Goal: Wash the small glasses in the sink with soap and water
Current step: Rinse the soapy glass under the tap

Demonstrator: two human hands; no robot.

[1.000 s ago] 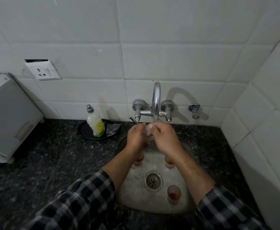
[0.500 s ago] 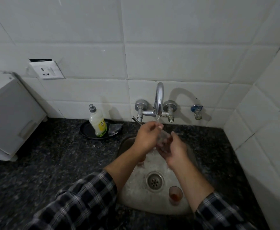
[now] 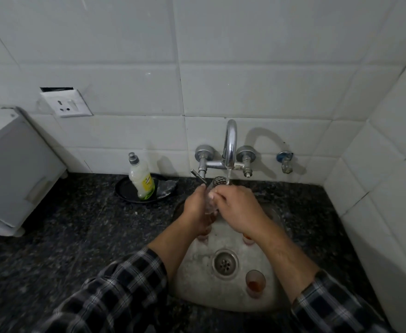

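Note:
A small clear glass [image 3: 212,195] is held between my left hand [image 3: 196,207] and my right hand [image 3: 239,209], just under the chrome tap [image 3: 229,147]. A thin stream of water [image 3: 228,176] falls from the spout onto it. Both hands close around the glass above the steel sink [image 3: 194,280]. One small glass [image 3: 255,282] with reddish liquid stands to the right of the drain [image 3: 224,261]. Two more small glasses [image 3: 204,234] [image 3: 247,239] are partly hidden behind my wrists.
A dish soap bottle [image 3: 141,179] stands on a black dish [image 3: 125,192] left of the tap, with a crumpled wrapper beside it. A white appliance [image 3: 12,169] sits at the far left on the dark granite counter [image 3: 77,236]. Tiled walls close the back and right.
My hands have turned the glass and brought it upright under the spout; the right hand has risen from below it and now covers its right side.

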